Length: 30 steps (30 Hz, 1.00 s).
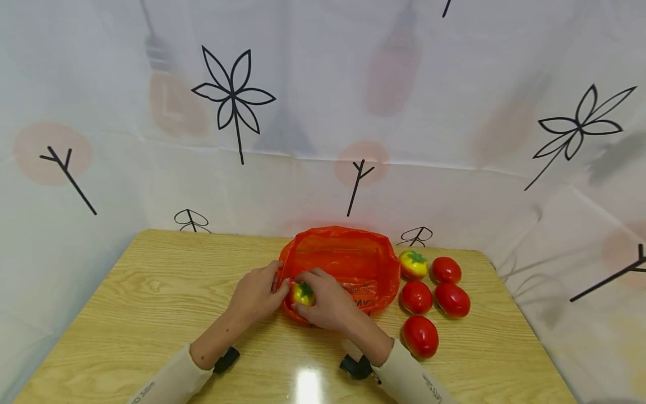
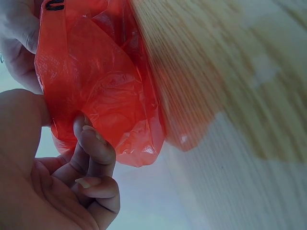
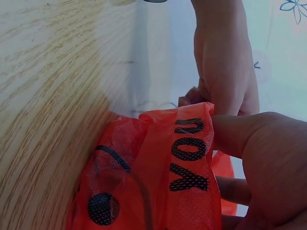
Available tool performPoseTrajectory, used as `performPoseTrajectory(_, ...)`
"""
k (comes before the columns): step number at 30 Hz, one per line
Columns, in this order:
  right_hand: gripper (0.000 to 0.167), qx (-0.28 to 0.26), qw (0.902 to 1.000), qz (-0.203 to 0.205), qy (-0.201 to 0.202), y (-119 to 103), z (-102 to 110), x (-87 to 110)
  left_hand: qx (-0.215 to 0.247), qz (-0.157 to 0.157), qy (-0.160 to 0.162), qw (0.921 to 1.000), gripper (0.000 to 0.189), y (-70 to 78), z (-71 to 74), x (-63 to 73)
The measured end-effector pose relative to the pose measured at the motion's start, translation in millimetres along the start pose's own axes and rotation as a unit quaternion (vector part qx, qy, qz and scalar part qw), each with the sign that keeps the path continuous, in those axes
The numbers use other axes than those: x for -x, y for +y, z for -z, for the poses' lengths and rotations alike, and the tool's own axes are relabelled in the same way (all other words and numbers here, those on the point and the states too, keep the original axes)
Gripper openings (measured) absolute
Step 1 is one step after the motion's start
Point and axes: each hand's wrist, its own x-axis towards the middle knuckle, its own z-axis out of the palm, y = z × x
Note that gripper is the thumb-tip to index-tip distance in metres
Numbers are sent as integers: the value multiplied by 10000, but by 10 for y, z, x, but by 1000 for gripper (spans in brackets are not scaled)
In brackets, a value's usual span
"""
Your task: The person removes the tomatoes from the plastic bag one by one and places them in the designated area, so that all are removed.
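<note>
An orange-red plastic bag (image 1: 337,231) stands on the table with its mouth spread wide and its rim folded outward. My left hand (image 1: 258,293) holds the bag's left rim between thumb and fingers; in the left wrist view the thumb goes behind the film and the fingers (image 2: 98,146) curl at its outside. Inside the near left corner of the bag, my right hand (image 1: 327,300) grips a yellow-and-red, tomato-like toy fruit (image 1: 304,295) with a green leafy top. From the right wrist view, the bag's lettered side (image 3: 189,155) hides that fruit.
Right of the bag, another yellow-and-red toy fruit (image 1: 414,264) and several smooth red ones (image 1: 421,336) lie close together on the wooden table (image 1: 166,280). A patterned white cloth (image 1: 313,185) hangs behind the table's back edge.
</note>
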Motion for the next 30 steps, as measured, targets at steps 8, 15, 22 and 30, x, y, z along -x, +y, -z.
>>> performPoseTrajectory(8, 48, 42, 9999, 56, 92, -13, 9, 20, -47, -20, 18, 10000, 26, -10, -2, 0)
performPoseTrajectory(15, 47, -6, 9997, 83, 248, -20, 36, 54, -53, -74, 60, 9999, 27, -15, -3, -1)
performPoseTrajectory(22, 48, -82, 9993, 84, 360, -42, 79, 98, -32, -68, 76, 9999, 27, -16, -1, 0)
performPoseTrajectory(30, 48, -87, 9986, 134, 504, -58, 127, 160, 15, -66, 72, 10000, 29, -17, 3, 0)
